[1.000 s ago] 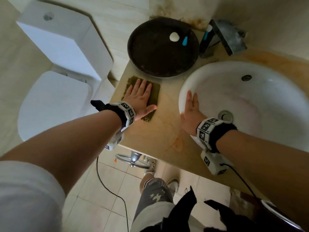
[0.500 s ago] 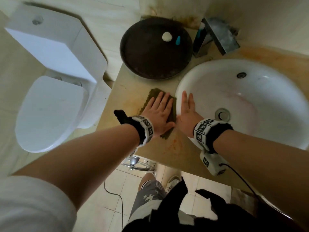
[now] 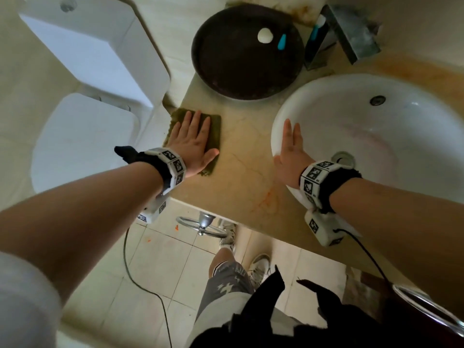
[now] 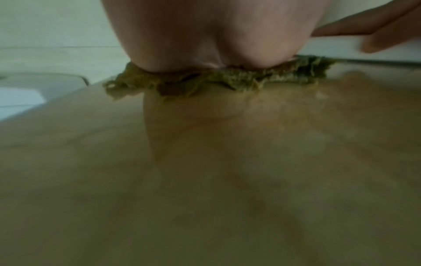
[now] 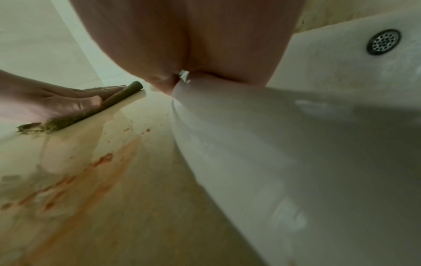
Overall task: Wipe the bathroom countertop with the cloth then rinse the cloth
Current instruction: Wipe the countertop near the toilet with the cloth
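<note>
Head: my left hand [image 3: 192, 144] lies flat, fingers straight, pressing the green cloth [image 3: 215, 133] at the countertop [image 3: 247, 177] left edge, swept back from beside the sink [image 3: 376, 136] half a second ago, while my right hand [image 3: 291, 156] rests flat on the sink rim as before, holding nothing. Left wrist: palm on the cloth, wet sheen trailing. Right wrist: orange stain [image 5: 100, 162] remains, so more passes before rinsing, I reckon.

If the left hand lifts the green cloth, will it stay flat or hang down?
The cloth would probably droop: its frayed edge looks thin and soft. It seems light, lying flat under the left hand.
</note>
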The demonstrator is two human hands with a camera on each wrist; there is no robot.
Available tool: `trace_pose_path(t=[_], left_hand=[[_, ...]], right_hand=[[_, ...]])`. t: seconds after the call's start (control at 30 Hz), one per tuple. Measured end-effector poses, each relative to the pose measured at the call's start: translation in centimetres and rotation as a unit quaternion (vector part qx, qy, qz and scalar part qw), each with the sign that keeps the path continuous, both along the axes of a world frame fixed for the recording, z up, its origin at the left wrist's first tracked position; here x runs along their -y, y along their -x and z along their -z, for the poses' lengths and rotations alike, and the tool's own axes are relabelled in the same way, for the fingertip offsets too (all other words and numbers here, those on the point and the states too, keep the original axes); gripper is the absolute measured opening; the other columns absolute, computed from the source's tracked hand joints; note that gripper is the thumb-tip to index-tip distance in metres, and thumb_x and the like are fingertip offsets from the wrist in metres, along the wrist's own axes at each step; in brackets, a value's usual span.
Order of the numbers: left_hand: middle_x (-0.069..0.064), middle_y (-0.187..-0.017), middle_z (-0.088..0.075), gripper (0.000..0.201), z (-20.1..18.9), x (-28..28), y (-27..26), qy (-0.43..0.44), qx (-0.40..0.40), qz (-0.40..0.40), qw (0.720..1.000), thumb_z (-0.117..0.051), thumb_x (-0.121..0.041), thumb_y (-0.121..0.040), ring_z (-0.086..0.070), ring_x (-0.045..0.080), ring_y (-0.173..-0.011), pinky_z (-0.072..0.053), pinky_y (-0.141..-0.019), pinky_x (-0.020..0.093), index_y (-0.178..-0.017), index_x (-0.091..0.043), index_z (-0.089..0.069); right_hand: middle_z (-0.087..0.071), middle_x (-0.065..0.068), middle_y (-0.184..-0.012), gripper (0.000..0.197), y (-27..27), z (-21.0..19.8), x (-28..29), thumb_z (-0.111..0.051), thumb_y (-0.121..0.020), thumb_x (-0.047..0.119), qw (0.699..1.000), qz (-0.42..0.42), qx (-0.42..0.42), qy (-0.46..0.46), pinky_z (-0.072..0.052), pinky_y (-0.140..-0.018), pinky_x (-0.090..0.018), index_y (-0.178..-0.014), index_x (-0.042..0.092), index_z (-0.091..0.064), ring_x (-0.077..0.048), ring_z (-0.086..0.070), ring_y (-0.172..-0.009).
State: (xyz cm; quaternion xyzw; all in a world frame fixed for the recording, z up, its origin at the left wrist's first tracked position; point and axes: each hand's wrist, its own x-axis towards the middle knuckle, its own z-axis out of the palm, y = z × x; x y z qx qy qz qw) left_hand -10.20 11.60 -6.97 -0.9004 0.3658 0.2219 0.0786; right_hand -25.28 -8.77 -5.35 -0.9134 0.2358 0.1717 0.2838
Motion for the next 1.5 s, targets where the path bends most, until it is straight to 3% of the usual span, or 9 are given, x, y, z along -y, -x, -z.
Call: trace_pose_path(t=[0.23, 0.37, 0.63, 0.77, 0.93, 1.1, 1.2, 1.4, 1.5], left_hand=[[0.006, -0.158, 0.021, 0.079, 0.2, 4.6, 5.9, 0.026, 0.001, 0.063, 0.998, -0.021, -0.062, -0.092, 0.018, 0.026, -0.145, 0.004, -0.119, 0.044, -0.15, -0.021, 0.013], [0.005, -0.158, 0.02, 0.08, 0.7, 3.5, 9.8, 0.024, 0.0, 0.127, 0.992, -0.02, -0.065, -0.091, 0.018, 0.025, -0.145, 0.005, -0.118, 0.043, -0.151, -0.022, 0.012], [0.002, -0.158, 0.018, 0.081, 0.6, -3.2, 1.9, 0.017, 0.018, 0.002, 1.0, -0.016, -0.07, -0.089, 0.016, 0.022, -0.146, 0.002, -0.119, 0.042, -0.15, -0.025, 0.013], [0.003, -0.159, 0.017, 0.081, 0.7, -1.2, -1.0, 0.035, 0.015, -0.059, 0.998, -0.021, -0.066, -0.09, 0.015, 0.024, -0.146, 0.002, -0.118, 0.042, -0.151, -0.022, 0.011], [0.008, -0.158, 0.019, 0.081, 0.4, 1.9, 0.1, 0.028, 0.012, -0.022, 0.999, -0.02, -0.064, -0.091, 0.016, 0.028, -0.145, 0.0, -0.119, 0.047, -0.15, -0.019, 0.013], [0.008, -0.157, 0.022, 0.082, 0.1, 4.0, 7.7, 0.024, -0.009, 0.08, 0.996, -0.02, -0.066, -0.091, 0.018, 0.028, -0.144, 0.004, -0.118, 0.047, -0.15, -0.02, 0.015], [0.007, -0.158, 0.02, 0.081, 0.6, 3.7, 10.0, 0.03, -0.006, 0.105, 0.994, -0.019, -0.065, -0.091, 0.018, 0.027, -0.145, 0.005, -0.118, 0.045, -0.15, -0.021, 0.013], [0.004, -0.158, 0.019, 0.077, 0.3, 4.0, 4.2, 0.041, 0.0, 0.065, 0.997, -0.019, -0.063, -0.093, 0.016, 0.024, -0.145, 0.002, -0.119, 0.043, -0.15, -0.023, 0.014], [0.005, -0.158, 0.019, 0.076, 0.4, 4.5, 3.5, 0.033, 0.005, 0.047, 0.998, -0.019, -0.061, -0.093, 0.016, 0.025, -0.145, 0.002, -0.119, 0.043, -0.15, -0.022, 0.013]], right_hand=[[0.016, -0.016, -0.157, 0.079, 0.0, -0.5, 0.0, -0.041, -0.096, 0.018, 1.0, -0.018, -0.016, 0.011, -0.016, -0.116, -0.05, -0.148, 0.011, 0.018, -0.038, -0.001, -0.146], [0.015, -0.015, -0.158, 0.078, 0.1, -0.6, -0.1, -0.041, -0.096, 0.019, 1.0, -0.01, -0.01, 0.009, -0.016, -0.116, -0.05, -0.149, 0.013, 0.017, -0.037, -0.003, -0.146], [0.025, -0.013, -0.156, 0.079, -0.4, -0.7, -0.6, -0.037, -0.098, 0.017, 0.998, 0.032, -0.046, -0.002, -0.039, -0.103, -0.043, -0.147, 0.018, 0.026, -0.035, -0.027, -0.142], [0.026, -0.014, -0.155, 0.078, -0.4, -0.7, -0.8, -0.036, -0.099, 0.015, 0.998, 0.023, -0.052, 0.015, -0.04, -0.106, -0.043, -0.147, 0.013, 0.025, -0.033, -0.011, -0.146], [0.025, -0.016, -0.155, 0.077, -0.3, -0.7, -0.6, -0.036, -0.098, 0.015, 0.998, 0.011, -0.055, 0.015, -0.04, -0.106, -0.044, -0.146, 0.011, 0.024, -0.034, -0.011, -0.146], [0.022, -0.016, -0.156, 0.08, -0.4, -0.9, -0.8, -0.04, -0.098, 0.016, 0.998, 0.039, -0.043, 0.002, -0.04, -0.105, -0.042, -0.148, 0.016, 0.023, -0.034, -0.021, -0.144], [0.023, -0.014, -0.156, 0.08, -0.4, -1.1, -1.0, -0.04, -0.099, 0.014, 0.998, 0.032, -0.048, 0.003, -0.037, -0.107, -0.042, -0.147, 0.016, 0.023, -0.035, -0.017, -0.145], [0.023, -0.017, -0.156, 0.078, -0.4, -0.9, -0.9, -0.038, -0.099, 0.017, 0.999, 0.012, -0.051, 0.008, -0.026, -0.114, -0.047, -0.146, 0.009, 0.024, -0.035, 0.004, -0.147], [0.023, -0.018, -0.155, 0.079, -0.5, -0.7, -0.8, -0.038, -0.099, 0.017, 0.998, 0.035, -0.05, 0.006, -0.031, -0.112, -0.044, -0.147, 0.013, 0.024, -0.033, -0.005, -0.147]])
